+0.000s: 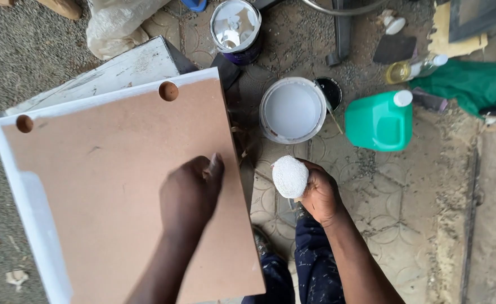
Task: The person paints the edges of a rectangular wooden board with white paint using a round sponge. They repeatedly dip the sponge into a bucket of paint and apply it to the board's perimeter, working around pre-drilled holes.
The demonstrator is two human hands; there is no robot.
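Left hand [190, 191] flat on brown fibreboard panel [118, 186], fingers spread toward panel's right edge. Panel tilted, white-painted along top and left edges, two round holes near upper edge. Right hand [319, 194] closed around white paint-soaked sponge [290, 177], held over patterned paving, just below open white paint bucket [292, 110]. Small black container [331, 91] touching bucket's right side. Green jerrycan with white cap [379, 121] lying near, to the right. Opened paint tin [236, 29] standing further up, lid interior silvery. Clear bottle of yellowish liquid [411, 70] and green cloth [473, 83] at upper right. Paint-speckled dark trousers [310, 270] visible at bottom.
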